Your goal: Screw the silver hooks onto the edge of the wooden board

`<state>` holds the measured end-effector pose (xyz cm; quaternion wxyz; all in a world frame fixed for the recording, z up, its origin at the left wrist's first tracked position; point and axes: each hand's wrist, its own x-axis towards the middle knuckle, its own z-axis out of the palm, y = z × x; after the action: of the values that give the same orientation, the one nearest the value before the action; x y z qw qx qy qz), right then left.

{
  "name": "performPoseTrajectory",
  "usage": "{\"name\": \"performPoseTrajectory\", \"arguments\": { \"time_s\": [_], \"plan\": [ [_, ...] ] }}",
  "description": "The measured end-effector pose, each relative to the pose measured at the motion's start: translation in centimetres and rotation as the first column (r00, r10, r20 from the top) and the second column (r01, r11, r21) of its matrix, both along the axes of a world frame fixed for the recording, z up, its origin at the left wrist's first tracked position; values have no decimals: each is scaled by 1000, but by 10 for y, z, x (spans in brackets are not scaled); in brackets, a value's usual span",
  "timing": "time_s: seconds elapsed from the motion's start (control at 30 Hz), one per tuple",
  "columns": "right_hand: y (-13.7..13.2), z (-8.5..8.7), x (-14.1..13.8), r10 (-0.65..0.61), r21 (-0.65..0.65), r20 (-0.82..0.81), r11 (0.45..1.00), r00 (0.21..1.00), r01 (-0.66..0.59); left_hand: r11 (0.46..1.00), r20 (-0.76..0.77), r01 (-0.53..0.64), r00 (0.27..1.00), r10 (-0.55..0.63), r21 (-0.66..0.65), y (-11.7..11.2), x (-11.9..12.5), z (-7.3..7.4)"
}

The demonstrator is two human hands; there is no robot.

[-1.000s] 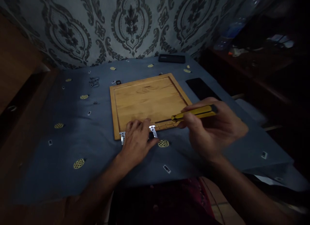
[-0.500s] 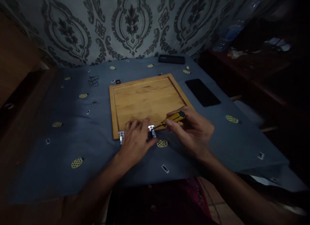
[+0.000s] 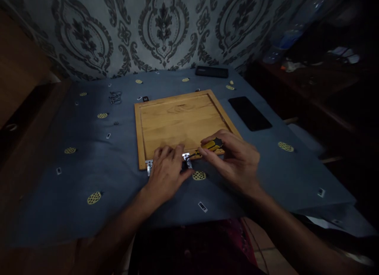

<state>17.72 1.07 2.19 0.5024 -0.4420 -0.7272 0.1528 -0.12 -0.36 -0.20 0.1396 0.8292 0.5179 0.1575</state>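
Observation:
A wooden panel with a raised frame (image 3: 180,125) lies on the cloth-covered table. Along its front edge sits a shiny metal bracket (image 3: 186,156), mostly covered by my left hand (image 3: 166,168). The left fingers reach over onto the wood, the thumb lies in front of the edge, and the hand grips the bracket against the panel. My right hand (image 3: 238,158) is closed around a yellow and black screwdriver (image 3: 210,144). Its shaft points left and down, with the tip at the bracket's right end. Whether a screw is under the tip is too small to tell.
A black phone (image 3: 250,113) lies right of the panel, and a dark case (image 3: 211,72) is by the wall. Small metal pieces (image 3: 115,97) lie at the back left, with a small black part (image 3: 145,98) behind the panel. A plastic bottle (image 3: 281,44) stands far right.
The screwdriver and my right hand have shifted slightly left, with the handle turned a little. My left hand stays on the bracket. The whole view has moved slightly.

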Motion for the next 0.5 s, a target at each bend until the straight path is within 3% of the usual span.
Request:
{"name": "performPoseTrajectory", "arguments": {
  "time_s": [0.2, 0.3, 0.4, 0.5],
  "plan": [
    [6, 11, 9, 258, -200, -116, 940, 959, -277, 1000, -10, -1, 1000, 1, -3, 0, 0, 1],
    [9, 15, 13, 324, -186, -79, 924, 943, -333, 1000, -6, 7, 1000, -7, 1, 0, 0, 1],
    [9, 13, 11, 263, -126, -40, 956, 964, -266, 1000, -4, 8, 1000, -8, 8, 0, 0, 0],
    [5, 7, 4, 62, -81, -8, 995, 998, -63, 1000, -15, 10, 1000, -10, 6, 0, 0, -1]
  ]
}}
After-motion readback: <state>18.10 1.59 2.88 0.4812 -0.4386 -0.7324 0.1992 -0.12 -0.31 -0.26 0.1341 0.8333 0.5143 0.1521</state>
